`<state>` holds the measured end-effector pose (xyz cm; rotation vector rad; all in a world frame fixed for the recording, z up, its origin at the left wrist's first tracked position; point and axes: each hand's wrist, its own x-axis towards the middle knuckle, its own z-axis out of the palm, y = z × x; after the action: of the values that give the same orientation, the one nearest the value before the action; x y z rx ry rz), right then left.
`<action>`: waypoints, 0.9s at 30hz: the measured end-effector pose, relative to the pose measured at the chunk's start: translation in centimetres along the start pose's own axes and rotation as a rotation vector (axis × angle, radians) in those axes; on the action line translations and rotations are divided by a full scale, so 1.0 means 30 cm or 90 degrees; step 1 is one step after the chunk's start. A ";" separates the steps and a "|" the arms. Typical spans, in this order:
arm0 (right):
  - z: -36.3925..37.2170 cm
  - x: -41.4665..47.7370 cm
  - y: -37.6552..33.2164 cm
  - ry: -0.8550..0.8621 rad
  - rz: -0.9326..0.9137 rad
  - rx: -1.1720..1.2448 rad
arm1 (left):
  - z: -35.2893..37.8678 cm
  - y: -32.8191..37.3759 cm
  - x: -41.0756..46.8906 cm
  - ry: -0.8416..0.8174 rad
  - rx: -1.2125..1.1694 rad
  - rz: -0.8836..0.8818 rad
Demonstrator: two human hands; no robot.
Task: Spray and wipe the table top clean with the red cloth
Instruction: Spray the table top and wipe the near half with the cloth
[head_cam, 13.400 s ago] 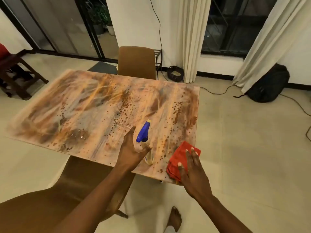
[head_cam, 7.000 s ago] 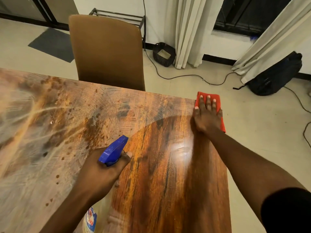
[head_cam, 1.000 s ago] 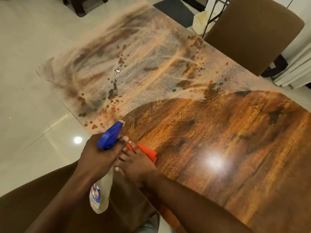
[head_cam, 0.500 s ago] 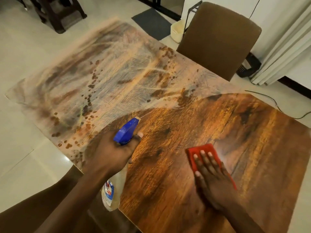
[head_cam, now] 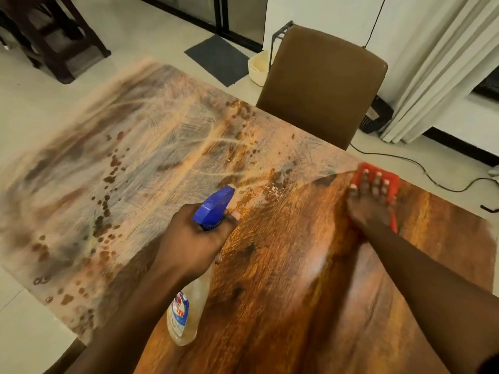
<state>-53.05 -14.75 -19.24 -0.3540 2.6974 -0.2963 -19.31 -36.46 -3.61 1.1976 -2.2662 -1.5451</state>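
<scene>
- Head view: the right hand (head_cam: 370,203) is lying spread and flat on the red cloth (head_cam: 388,179), pressing it to the table top (head_cam: 283,279) near the far edge, right on the line where clean wood meets the pale film.
- The left hand (head_cam: 189,244) is wrapping tight around the neck of the spray bottle (head_cam: 189,306), a finger resting at the trigger, nozzle pointing at the spotted left half, ready, I'd judge, to wet it next.
- A brown chair (head_cam: 321,85) is standing against the far edge.
</scene>
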 end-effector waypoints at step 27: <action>0.144 -0.406 0.311 0.009 -0.313 -0.139 | 0.102 0.104 0.167 -0.013 0.021 0.009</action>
<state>-42.35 -3.11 -21.10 -1.0858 2.6258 -0.1366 -25.92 -37.21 -3.89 1.1763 -2.3172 -1.5270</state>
